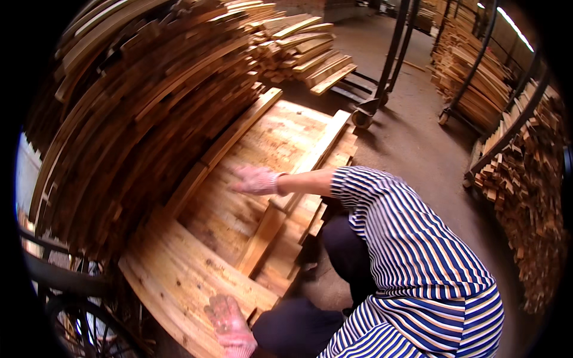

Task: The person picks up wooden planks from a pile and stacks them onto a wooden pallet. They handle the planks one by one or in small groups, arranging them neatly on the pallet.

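Gloved and spread flat, the left hand [230,325] presses on the near end of a low stack of boards [179,274], gripping nothing. Farther up, another person's gloved hand [255,180], reaching from a striped sleeve [382,197], hovers open over a narrow plank [280,206] lying lengthwise across the boards. A tall pile of wood strips [143,113] rises just beside the stack on the left. Across the concrete floor [412,137], metal racks of cut wood [519,179] stand well apart.
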`<state>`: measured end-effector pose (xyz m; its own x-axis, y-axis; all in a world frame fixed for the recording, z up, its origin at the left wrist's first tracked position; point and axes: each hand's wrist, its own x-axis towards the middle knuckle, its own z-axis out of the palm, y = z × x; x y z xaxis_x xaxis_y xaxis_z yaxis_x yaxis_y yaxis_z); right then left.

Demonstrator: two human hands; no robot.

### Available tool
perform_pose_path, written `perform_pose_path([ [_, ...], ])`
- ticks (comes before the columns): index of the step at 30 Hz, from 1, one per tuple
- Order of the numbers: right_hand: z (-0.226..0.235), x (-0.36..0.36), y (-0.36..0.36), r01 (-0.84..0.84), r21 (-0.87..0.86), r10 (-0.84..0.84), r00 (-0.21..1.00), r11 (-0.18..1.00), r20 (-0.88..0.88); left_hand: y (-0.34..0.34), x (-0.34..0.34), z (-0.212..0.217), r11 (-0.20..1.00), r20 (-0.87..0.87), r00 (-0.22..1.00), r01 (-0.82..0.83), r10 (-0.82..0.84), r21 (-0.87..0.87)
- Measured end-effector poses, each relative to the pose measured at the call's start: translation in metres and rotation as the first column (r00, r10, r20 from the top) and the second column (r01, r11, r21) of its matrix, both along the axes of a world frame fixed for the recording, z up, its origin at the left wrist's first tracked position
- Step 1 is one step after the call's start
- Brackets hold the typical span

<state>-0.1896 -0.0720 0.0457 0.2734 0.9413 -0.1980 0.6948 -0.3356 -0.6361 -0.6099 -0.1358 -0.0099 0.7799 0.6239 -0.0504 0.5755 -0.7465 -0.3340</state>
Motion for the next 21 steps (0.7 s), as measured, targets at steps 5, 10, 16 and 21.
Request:
perform_pose_path([
  [5,-0.008,0.177,-0.069,0.525,0.283,-0.555,0.831,0.803,0.034,0.022,0.022,0.053,0.872,0.020,0.993,-0.095,0.118,-0.479],
  [10,-0.055,0.381,-0.082,0.832,0.428,-0.887,0.443,0.353,-0.129,0.050,0.120,0.122,0.859,0.232,0.972,0.151,-0.038,-0.490],
  [16,-0.061,0.532,-0.018,0.984,0.141,-0.986,0.129,0.113,-0.109,0.060,0.238,0.116,0.888,0.303,0.953,0.115,0.028,-0.444],
  [21,-0.040,0.574,0.057,0.986,-0.032,-0.987,0.161,0.162,-0.015,0.019,0.257,0.118,0.875,0.231,0.933,-0.144,0.275,-0.462],
])
